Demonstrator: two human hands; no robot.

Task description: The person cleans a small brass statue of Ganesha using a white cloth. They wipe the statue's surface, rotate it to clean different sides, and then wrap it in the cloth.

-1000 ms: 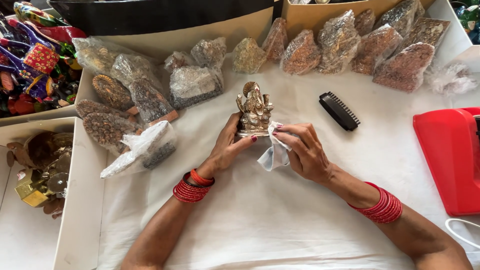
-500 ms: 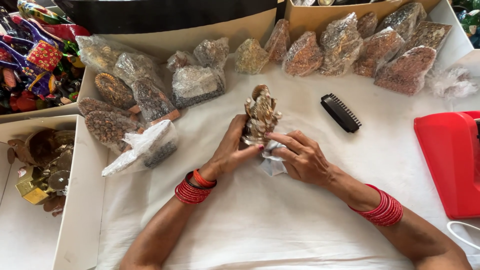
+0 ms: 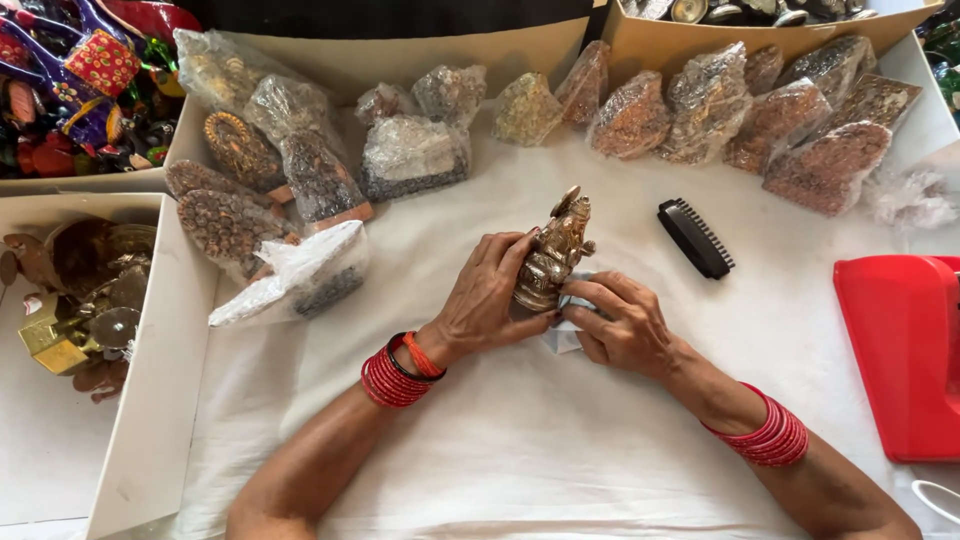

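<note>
White cloth (image 3: 520, 440) covers the tabletop. Both hands sit at its middle: the left hand (image 3: 490, 305) grips a tilted brass statue (image 3: 553, 255), and the right hand (image 3: 620, 325) pinches a white wipe (image 3: 565, 338) under it. Wrapped bundles (image 3: 700, 100) and a black brush (image 3: 696, 238) lie behind.

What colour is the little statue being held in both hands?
The statue is a brassy gold with darker brown tarnish in its grooves, seen best in the head view.
</note>
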